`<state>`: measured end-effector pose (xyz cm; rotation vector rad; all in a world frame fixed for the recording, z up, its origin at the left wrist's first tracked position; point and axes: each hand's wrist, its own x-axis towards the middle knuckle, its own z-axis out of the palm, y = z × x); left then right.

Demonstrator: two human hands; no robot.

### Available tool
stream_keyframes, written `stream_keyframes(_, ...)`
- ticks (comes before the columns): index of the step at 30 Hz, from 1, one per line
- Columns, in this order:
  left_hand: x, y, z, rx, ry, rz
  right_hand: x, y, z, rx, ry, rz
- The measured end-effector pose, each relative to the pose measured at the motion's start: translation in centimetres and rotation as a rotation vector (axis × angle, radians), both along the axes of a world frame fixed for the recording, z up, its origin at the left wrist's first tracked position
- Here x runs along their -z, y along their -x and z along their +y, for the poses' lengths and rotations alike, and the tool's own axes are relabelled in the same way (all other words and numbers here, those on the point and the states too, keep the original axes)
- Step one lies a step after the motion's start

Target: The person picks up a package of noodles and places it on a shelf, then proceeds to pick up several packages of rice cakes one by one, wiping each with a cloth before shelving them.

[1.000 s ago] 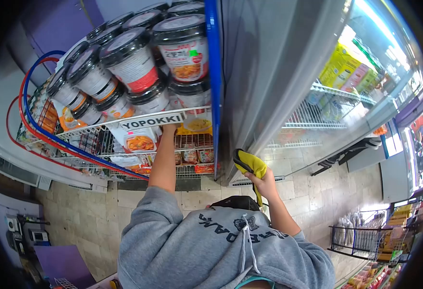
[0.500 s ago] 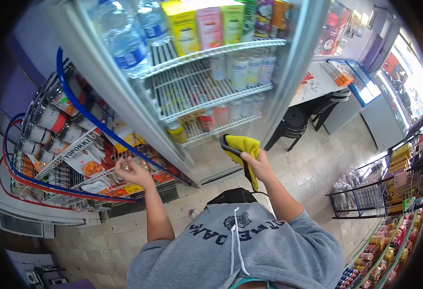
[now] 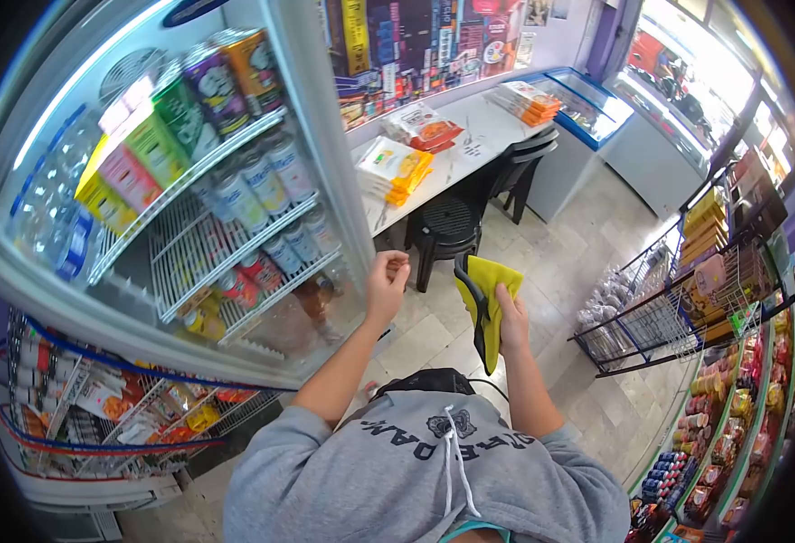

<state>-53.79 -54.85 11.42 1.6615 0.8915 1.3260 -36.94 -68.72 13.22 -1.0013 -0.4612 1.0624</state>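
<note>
A yellow-green cloth with a dark edge (image 3: 490,303) hangs folded from my right hand (image 3: 513,321), whose fingers are closed on it. My left hand (image 3: 388,282) is raised just off the right side of the glass-fronted fridge (image 3: 354,163), its fingers curled together; whatever they might hold is too small to make out. Behind the fridge's glass, drink cartons (image 3: 131,176), cans (image 3: 239,201) and large water bottles (image 3: 49,217) stand on white wire shelves.
A white counter (image 3: 470,136) bears food packets, with a black stool (image 3: 444,226) beneath its edge. Blue-edged freezer (image 3: 587,104) behind. Wire rack (image 3: 678,308) and snack shelves (image 3: 719,452) at right; packet rack (image 3: 135,398) at lower left.
The view has turned right, so the fridge sits further left and more of the counter shows. My left hand has moved from the packet rack to beside the fridge's right side. The cloth remains in my right hand.
</note>
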Motion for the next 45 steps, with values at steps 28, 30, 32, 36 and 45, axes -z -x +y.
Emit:
stream_keyframes(28,13.3,-16.6,34.2,-0.441,0.769,-0.219,-1.4,-20.5,14.1,0.208,0.078,0.059)
stream_keyframes(30,10.4,-16.9,30.1,-0.316,0.692,-0.552,-1.2,-22.1,15.5,0.076,0.054,0.009)
stream_keyframes(32,13.6,-17.2,28.3,-0.229,0.557,-0.654,-2.3,-23.2,17.1,-0.053,0.030,-0.172)
stream_keyframes(36,4.4,-21.4,15.8,0.166,0.598,-0.907,-6.4,-23.6,20.7,-0.208,-0.200,-0.822)
stream_keyframes(45,-2.5,-23.7,3.5,0.185,0.577,-0.939,-7.0,-21.3,26.0,-0.516,-0.765,-1.725)
